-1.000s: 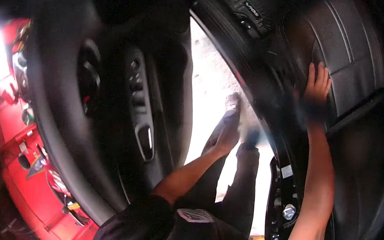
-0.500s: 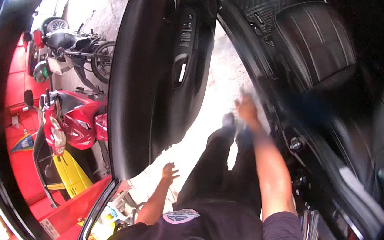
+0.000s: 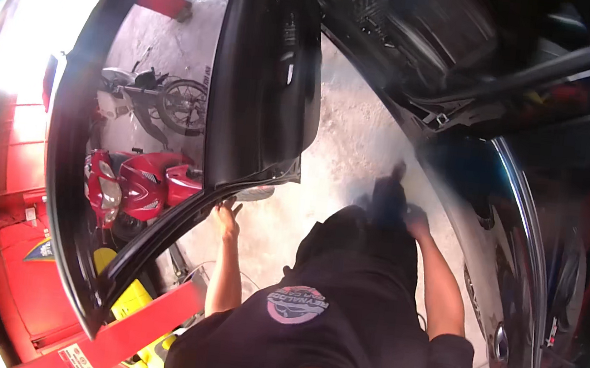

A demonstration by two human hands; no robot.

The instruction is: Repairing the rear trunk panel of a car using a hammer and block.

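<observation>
Black, our car door [image 3: 265, 95] is standing upper centre, long axis running downward, free edge facing us; we're parting our left hand's [image 3: 227, 217] fingers beside it. Our right hand [image 3: 417, 222] is blurring, grip unclear; pale floor [image 3: 349, 111] is opening mid-frame.

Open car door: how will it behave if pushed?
The car door will likely swing rather than slide, as its far end appears to meet the car body. Its broad inner panel and rigid-looking window frame suggest it's stiff. Pushing near the left hand, by the free edge, should probably take less effort.
</observation>
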